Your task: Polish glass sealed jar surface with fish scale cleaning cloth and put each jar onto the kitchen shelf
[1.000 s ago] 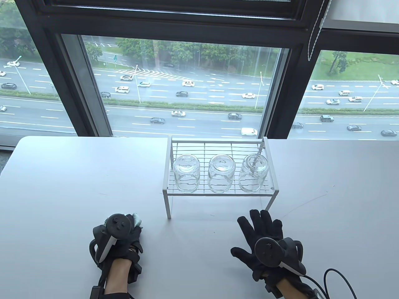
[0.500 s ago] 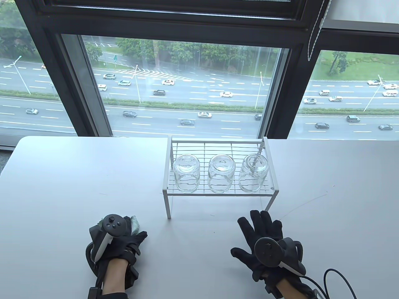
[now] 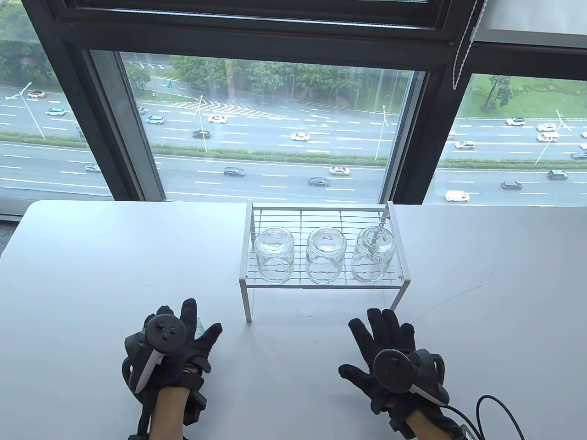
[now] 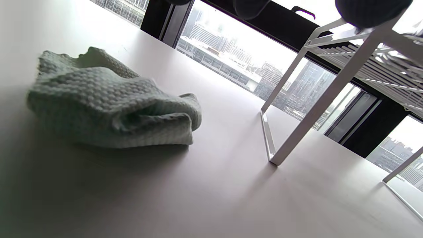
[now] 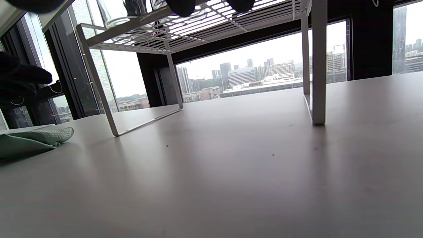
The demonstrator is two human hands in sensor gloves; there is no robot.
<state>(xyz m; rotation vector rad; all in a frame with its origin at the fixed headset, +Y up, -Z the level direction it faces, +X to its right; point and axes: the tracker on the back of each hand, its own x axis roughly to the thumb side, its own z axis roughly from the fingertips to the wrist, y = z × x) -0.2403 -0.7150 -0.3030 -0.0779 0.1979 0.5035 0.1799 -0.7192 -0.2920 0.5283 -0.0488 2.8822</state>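
Observation:
Three clear glass jars stand side by side on the white wire shelf (image 3: 247,275): a left jar (image 3: 274,255), a middle jar (image 3: 326,255) and a right jar (image 3: 373,253). The pale green cleaning cloth (image 4: 109,105) lies bunched on the table under my left hand (image 3: 183,330), with only a sliver of the cloth (image 3: 200,326) showing from above. The left hand's fingers are spread above the cloth and hold nothing. My right hand (image 3: 387,332) hovers flat with fingers spread, in front of the shelf's right end, empty.
The shelf's white legs (image 4: 317,109) stand on the grey table (image 3: 91,256) just right of the cloth. A large window runs behind the table's far edge. A black cable (image 3: 500,412) trails from my right wrist at the bottom right.
My left hand, which was curled round the cloth, has opened its fingers and let the cloth rest on the table. The right hand and the jars have stayed put.

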